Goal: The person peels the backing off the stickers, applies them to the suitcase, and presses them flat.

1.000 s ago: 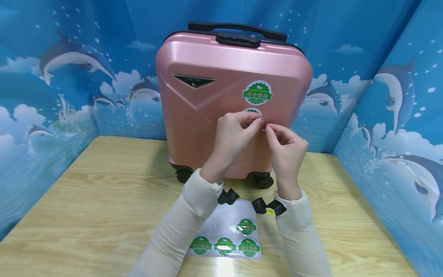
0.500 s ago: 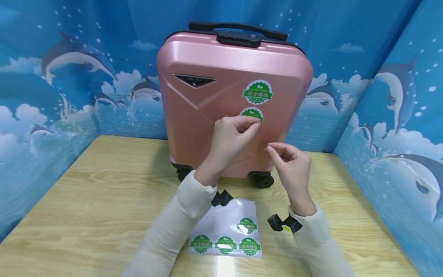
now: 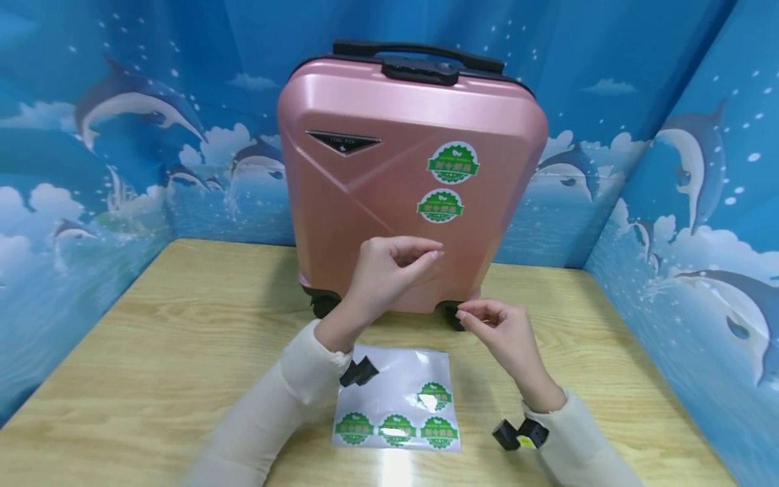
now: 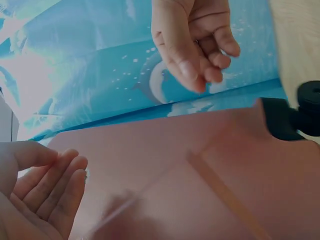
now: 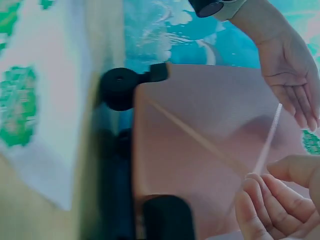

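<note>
A pink hard-shell suitcase (image 3: 341,230) stands upright, its front bearing two round green-and-white stickers, an upper sticker (image 3: 453,162) and a lower sticker (image 3: 441,205). Before the suitcase, below the lower sticker, hovers my left hand (image 3: 389,270), fingers loosely bent and thumb close to them, holding nothing visible. Lower and to the right is my right hand (image 3: 504,333), in front of a suitcase wheel, also with loosely bent fingers and nothing seen in them. The left wrist view shows both hands apart from the pink shell. On the table lies a sticker sheet (image 3: 389,385) with several green stickers along its lower part.
The wooden table (image 3: 152,365) is enclosed by blue dolphin-print curtains (image 3: 213,81) behind and at both sides. A black handle (image 3: 420,49) tops the suitcase, and black wheels (image 5: 120,89) are at its base. Each wrist carries a small black camera.
Both hands have come away from the lower sticker and moved down, the right hand farther and slightly to the right. The lower sticker, partly covered before, now shows whole on the suitcase.
</note>
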Demonstrator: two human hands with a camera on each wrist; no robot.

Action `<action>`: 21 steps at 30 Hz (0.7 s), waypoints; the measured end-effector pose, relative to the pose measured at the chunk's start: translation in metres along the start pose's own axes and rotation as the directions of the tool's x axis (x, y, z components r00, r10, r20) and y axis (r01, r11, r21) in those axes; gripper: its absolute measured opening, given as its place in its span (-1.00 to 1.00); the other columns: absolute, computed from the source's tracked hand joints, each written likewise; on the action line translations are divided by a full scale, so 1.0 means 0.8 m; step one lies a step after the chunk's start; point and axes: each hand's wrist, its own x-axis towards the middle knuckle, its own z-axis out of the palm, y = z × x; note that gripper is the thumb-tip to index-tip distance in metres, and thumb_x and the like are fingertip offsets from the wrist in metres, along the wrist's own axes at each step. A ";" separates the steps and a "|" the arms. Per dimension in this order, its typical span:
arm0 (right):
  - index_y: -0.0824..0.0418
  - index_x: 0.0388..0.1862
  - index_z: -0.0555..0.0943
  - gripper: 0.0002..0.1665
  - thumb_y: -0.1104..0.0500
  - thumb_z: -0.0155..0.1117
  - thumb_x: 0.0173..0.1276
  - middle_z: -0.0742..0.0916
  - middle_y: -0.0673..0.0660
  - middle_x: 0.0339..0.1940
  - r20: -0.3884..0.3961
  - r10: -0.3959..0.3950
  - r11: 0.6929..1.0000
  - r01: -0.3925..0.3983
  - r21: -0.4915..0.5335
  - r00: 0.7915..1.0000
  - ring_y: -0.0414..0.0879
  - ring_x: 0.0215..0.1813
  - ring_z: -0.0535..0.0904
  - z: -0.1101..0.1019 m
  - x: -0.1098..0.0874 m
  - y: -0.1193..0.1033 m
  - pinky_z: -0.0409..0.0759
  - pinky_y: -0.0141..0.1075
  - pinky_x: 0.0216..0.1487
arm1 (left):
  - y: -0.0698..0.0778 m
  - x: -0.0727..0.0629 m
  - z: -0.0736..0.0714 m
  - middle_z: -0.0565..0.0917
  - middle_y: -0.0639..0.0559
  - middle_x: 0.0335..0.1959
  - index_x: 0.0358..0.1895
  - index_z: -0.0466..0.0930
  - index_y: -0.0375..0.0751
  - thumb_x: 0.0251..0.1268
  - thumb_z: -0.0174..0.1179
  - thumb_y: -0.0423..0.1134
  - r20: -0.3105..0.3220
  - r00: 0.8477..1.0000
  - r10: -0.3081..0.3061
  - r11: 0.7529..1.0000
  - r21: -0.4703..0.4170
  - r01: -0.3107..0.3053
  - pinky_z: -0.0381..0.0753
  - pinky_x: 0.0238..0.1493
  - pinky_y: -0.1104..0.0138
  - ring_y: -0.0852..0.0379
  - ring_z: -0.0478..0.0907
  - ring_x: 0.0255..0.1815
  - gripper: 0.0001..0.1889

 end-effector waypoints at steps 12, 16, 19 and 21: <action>0.33 -0.23 0.69 -0.81 0.23 0.35 0.21 0.75 0.15 -0.34 0.077 0.072 0.996 -0.068 -0.052 0.994 -0.26 -0.35 0.63 0.007 -0.020 0.036 0.60 -0.41 -0.30 | -0.025 -0.032 -0.010 0.74 0.00 -0.25 -0.17 0.72 -0.24 0.16 0.30 -0.34 0.060 0.994 -0.095 0.995 0.019 0.094 0.64 -0.35 0.38 0.26 0.65 -0.37 -0.83; 0.35 -0.22 0.68 -0.80 0.25 0.35 0.21 0.75 0.12 -0.35 0.114 0.104 0.993 -0.097 -0.065 0.988 -0.22 -0.34 0.64 0.012 -0.023 0.043 0.60 -0.40 -0.29 | -0.031 -0.041 -0.010 0.74 -0.02 -0.24 -0.16 0.71 -0.24 0.16 0.30 -0.33 0.080 0.989 -0.121 0.993 -0.002 0.122 0.65 -0.34 0.38 0.20 0.67 -0.33 -0.82; 0.36 -0.22 0.67 -0.78 0.24 0.36 0.20 0.75 0.13 -0.34 0.148 0.121 0.991 -0.111 -0.069 0.982 -0.19 -0.33 0.65 0.016 -0.026 0.048 0.60 -0.40 -0.29 | -0.035 -0.047 -0.010 0.74 -0.06 -0.24 -0.14 0.70 -0.27 0.16 0.31 -0.32 0.104 0.986 -0.133 0.991 -0.018 0.135 0.65 -0.34 0.38 0.14 0.68 -0.32 -0.80; 0.36 -0.22 0.67 -0.77 0.22 0.37 0.20 0.75 0.13 -0.32 0.169 0.129 0.991 -0.120 -0.063 0.977 -0.18 -0.31 0.65 0.018 -0.028 0.051 0.60 -0.41 -0.28 | -0.039 -0.050 -0.010 0.73 -0.08 -0.24 -0.14 0.70 -0.28 0.16 0.31 -0.31 0.119 0.983 -0.137 0.990 -0.023 0.141 0.65 -0.34 0.37 0.11 0.68 -0.32 -0.79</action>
